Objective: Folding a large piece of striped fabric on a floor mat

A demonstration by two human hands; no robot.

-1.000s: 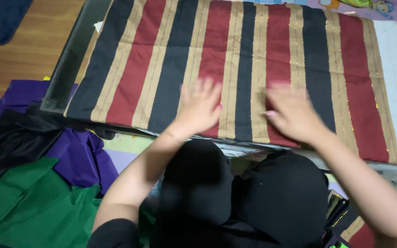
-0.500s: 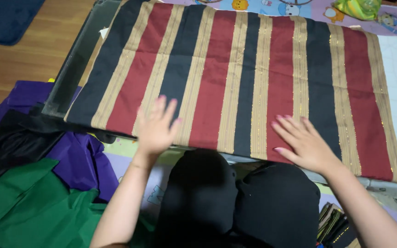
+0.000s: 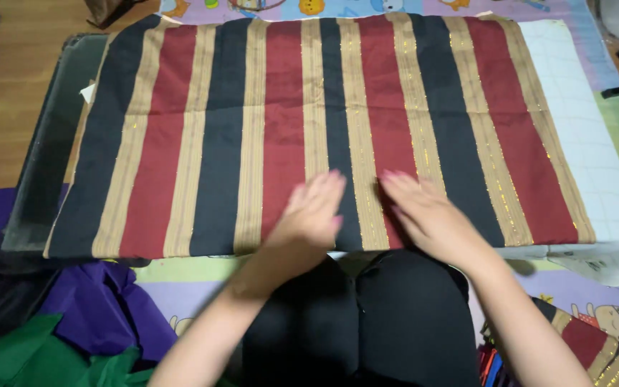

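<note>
Two hands are pressing flat on our striped cloth (image 3: 309,136), spread over the low ironing board (image 3: 596,172): left hand (image 3: 313,211) at six o'clock, right hand (image 3: 424,211) just beside it, fingers spread, gripping nothing. We are smoothing, it seems; sweeping outward toward three and nine looks due next.

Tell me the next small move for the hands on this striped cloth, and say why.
Probably sweep both hands outward, flat. The left hand and right hand lie open, side by side, on the near middle of the striped cloth, so the outer stripes toward each end are not under a hand. Faint creases show across the upper cloth, which smoothing outward may ease.
</note>
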